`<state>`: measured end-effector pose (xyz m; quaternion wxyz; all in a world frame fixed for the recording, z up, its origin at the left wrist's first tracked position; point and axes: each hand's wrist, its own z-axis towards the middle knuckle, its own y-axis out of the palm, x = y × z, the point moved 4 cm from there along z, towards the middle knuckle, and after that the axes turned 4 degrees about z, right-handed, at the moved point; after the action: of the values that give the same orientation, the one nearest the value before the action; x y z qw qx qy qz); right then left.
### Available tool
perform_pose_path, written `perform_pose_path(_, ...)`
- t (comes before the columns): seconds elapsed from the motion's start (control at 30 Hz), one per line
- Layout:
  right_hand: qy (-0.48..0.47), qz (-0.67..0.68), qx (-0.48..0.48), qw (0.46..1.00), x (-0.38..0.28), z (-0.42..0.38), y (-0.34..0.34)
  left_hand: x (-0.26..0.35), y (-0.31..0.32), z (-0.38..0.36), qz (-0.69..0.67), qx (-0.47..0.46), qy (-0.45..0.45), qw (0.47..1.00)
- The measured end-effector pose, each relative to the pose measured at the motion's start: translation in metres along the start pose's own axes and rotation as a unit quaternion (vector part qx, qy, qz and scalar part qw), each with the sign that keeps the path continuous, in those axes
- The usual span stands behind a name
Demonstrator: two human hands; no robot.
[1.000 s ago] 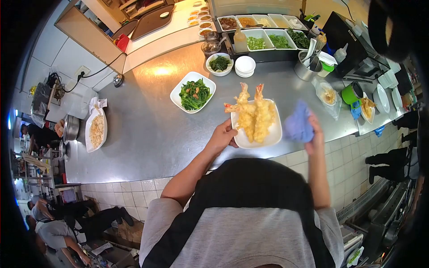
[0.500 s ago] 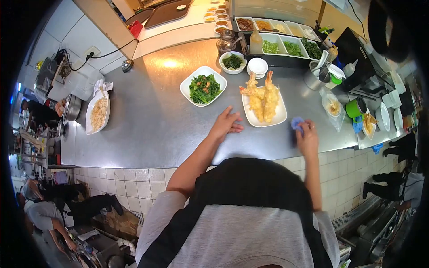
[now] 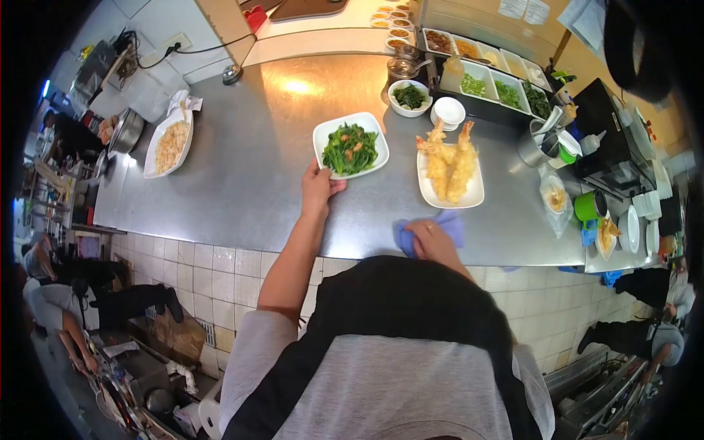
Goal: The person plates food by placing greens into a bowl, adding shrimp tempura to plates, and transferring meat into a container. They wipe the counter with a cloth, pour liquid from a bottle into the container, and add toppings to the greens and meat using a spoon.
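Our left fingers [image 3: 336, 186] are gripping the bowl [image 3: 323, 137] just beyond; right fingers [image 3: 420, 233] are holding the cloth [image 3: 449, 222] beneath, likely wiping; next move's needing bowl level.

Greens bowl [image 3: 372, 122] left of prawn plate [image 3: 474, 194], cloth [image 3: 452, 226] before plate, probably rice [image 3: 171, 147] far left

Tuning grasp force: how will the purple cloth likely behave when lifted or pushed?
The purple cloth is probably floppy: it lies in loose folds under the right hand. It looks thin, so likely light, though dampness can't be judged. Pushed, it should bunch rather than roll, lying low on the metal counter.
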<state>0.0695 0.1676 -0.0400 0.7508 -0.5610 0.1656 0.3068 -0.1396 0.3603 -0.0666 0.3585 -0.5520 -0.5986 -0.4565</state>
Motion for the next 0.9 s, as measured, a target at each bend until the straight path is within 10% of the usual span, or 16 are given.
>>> perform_pose_path(0.3,0.089,0.024,-0.011,0.996,-0.018,0.095,0.010,-0.015,-0.110,-0.101,0.080,0.001,-0.051,0.995)
perform_pose_path(0.5,-0.089,0.045,0.064,0.993,-0.048,0.135,0.026,-0.023,-0.109,-0.126,0.038,0.006,-0.053,0.998)
perform_pose_path(0.9,-0.141,-0.052,-0.127,0.981,-0.054,0.160,0.067,-0.024,-0.101,-0.130,0.044,0.000,-0.040,0.998)
